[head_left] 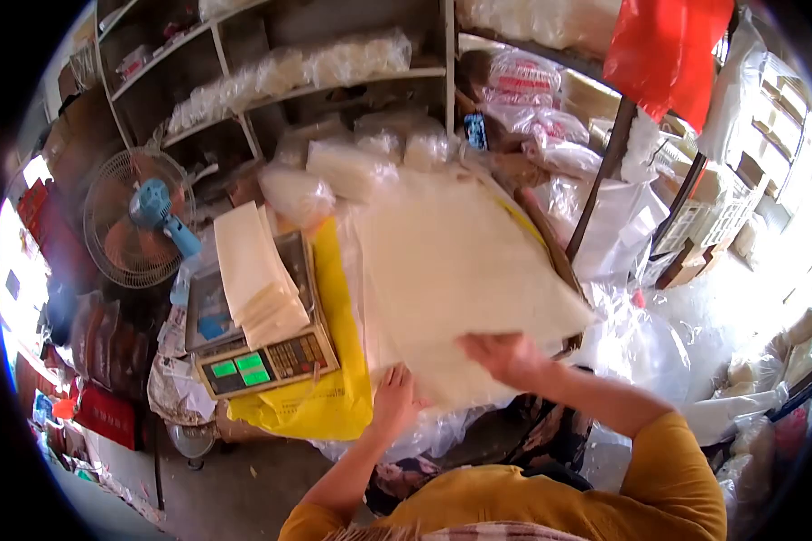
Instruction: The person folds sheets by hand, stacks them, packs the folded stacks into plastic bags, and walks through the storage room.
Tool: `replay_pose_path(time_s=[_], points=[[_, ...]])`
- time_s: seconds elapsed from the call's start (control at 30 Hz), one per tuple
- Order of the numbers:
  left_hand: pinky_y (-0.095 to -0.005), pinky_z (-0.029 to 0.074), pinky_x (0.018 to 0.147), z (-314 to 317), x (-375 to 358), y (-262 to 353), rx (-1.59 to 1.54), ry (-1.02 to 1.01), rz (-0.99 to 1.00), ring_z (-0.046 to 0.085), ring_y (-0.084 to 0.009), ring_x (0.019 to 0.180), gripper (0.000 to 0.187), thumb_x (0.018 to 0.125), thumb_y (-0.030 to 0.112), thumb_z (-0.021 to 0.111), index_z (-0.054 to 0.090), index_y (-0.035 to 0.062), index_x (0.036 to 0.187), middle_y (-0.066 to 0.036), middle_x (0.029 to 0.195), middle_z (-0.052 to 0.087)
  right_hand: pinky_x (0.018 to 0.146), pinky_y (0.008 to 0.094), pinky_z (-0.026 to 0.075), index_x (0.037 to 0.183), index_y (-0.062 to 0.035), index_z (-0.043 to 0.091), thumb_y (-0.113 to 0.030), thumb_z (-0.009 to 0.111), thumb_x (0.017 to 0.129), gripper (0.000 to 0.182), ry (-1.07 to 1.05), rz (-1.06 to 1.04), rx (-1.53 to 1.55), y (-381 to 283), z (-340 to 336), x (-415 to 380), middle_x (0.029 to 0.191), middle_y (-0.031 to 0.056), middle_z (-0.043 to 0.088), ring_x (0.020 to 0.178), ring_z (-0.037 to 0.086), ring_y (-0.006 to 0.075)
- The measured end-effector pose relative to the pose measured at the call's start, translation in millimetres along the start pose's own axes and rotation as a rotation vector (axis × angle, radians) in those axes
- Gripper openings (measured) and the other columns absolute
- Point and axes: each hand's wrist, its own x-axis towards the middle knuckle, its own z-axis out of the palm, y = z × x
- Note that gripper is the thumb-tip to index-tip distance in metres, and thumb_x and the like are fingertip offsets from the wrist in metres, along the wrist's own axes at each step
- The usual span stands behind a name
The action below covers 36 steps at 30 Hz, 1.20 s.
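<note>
Shelving [244, 95] runs across the far side, loaded with clear bags of pale stock; contents too blurred to name. A red plastic bag [663, 50] hangs far right.

Big stack of thin pale sheets [460, 270] sits centre, tilted, near edge lifted off the counter. It overlaps a yellow bag [334, 397] on its left. Probably light per sheet but floppy and slick. The stack sags and fans if held at one point, so a wide grip under the near edge with both hands looks right. Edges look tear-prone.

Electric fan [140, 221] stands far left. Just right of it is a weighing scale [266, 361] with green displays, carrying a smaller stack of sheets [257, 275] on its pan.

Right hand [505, 356]: flat on top of the big stack's near edge, thumb under, clamped on it. Left hand [392, 397]: at the near-left corner, fingers tucked beneath the sheets, so the grip is mostly hidden. It appears closed on the stack.

Hidden: counter surface under the sheets, the underside of the stack and the sheet count. The fisheye rim cuts off both sides.
</note>
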Motion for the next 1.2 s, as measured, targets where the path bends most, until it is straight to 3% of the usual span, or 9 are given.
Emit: replay_pose_path(time_s=[0.07,0.2,0.27,0.33,0.5,0.7,0.8,0.9,1.2], points=[[-0.0431,0.035,0.098,12,5,-18,-0.326,0.084,-0.273,0.048,-0.0359,0.112,0.069,0.067,0.013,0.072,0.039,0.0026,0.128,-0.017,0.116,0.054,0.057,0.0341,0.051,0.106,-0.0044,0.054,-0.007,0.053,0.073,0.033,-0.066,0.055,0.069,-16,7,-16,0.093,0.0059,0.059,0.072,0.062,0.0204],[-0.0382,0.044,0.087,-26,11,7,-0.146,0.556,0.195,0.058,-0.0306,0.099,0.047,0.071,0.002,0.066,0.052,0.0059,0.116,-0.012,0.1,0.062,0.073,0.0315,0.048,0.104,-0.0042,0.058,-0.012,0.057,0.084,0.021,-0.012,0.284,0.595,-26,7,-27,0.1,0.0101,0.061,0.083,0.061,0.0222],[-0.0346,0.047,0.081,-10,14,-44,-0.187,0.317,0.433,0.061,-0.0261,0.094,0.035,0.074,-0.001,0.062,0.059,0.0064,0.108,-0.009,0.096,0.064,0.081,0.031,0.046,0.111,-0.0071,0.059,-0.021,0.058,0.088,0.027,-0.529,0.492,0.96,-3,-43,-12,0.104,0.0112,0.062,0.093,0.059,0.0217],[-0.0312,0.047,0.077,-10,4,-46,-0.477,0.221,0.105,0.062,-0.0209,0.089,0.022,0.077,-0.001,0.059,0.062,0.0055,0.098,-0.007,0.093,0.064,0.09,0.0304,0.045,0.122,-0.0052,0.054,-0.008,0.053,0.089,0.033,-0.375,0.8,1.623,56,-29,-52,0.112,0.0072,0.061,0.104,0.057,0.0182],[-0.0269,0.047,0.07,-25,3,-49,-0.601,0.286,-0.265,0.061,-0.0146,0.078,0.01,0.082,0.007,0.059,0.062,0.0012,0.09,-0.006,0.081,0.064,0.074,0.0229,0.044,0.111,0.0009,0.06,0.006,0.05,0.076,0.037,-0.235,0.515,1.176,102,-14,-109,0.114,0.009,0.062,0.1,0.055,0.0087],[-0.0304,0.047,0.074,-37,40,-39,-0.426,0.223,-0.58,0.061,-0.0234,0.079,0.028,0.083,0.017,0.061,0.057,-0.0017,0.104,-0.015,0.088,0.064,0.064,0.0354,0.047,0.096,0.0,0.06,-0.015,0.064,0.076,0.025,0.011,1.112,0.916,110,95,-88,0.077,0.0106,0.066,0.074,0.063,0.0216],[-0.04,0.041,0.089,-22,50,-31,0.187,0.587,-0.14,0.052,-0.0304,0.106,0.043,0.081,0.025,0.063,0.052,0.0023,0.116,-0.019,0.115,0.054,0.068,0.0408,0.047,0.102,-0.001,0.059,-0.02,0.066,0.076,0.033,-0.088,1.204,0.538,107,116,-67,0.08,0.0165,0.064,0.079,0.063,0.0301],[-0.051,0.03,0.099,0,45,-25,0.377,0.208,0.068,0.037,-0.0351,0.122,0.054,0.079,0.035,0.063,0.048,0.0064,0.123,-0.018,0.131,0.04,0.071,0.0421,0.048,0.112,-0.0032,0.054,-0.025,0.066,0.075,0.044,-0.127,1.176,0.422,104,122,-63,0.087,0.0196,0.063,0.081,0.061,0.0343],[-0.0494,0.031,0.099,20,33,-20,0.418,0.246,0.115,0.039,-0.0352,0.121,0.053,0.078,0.033,0.063,0.05,0.0056,0.122,-0.017,0.129,0.045,0.105,0.0505,0.024,0.133,-0.0104,0.038,-0.025,0.051,0.088,0.049,-0.202,0.519,0.009,43,134,-62,0.14,0.0143,0.034,0.131,0.027,0.0345]])
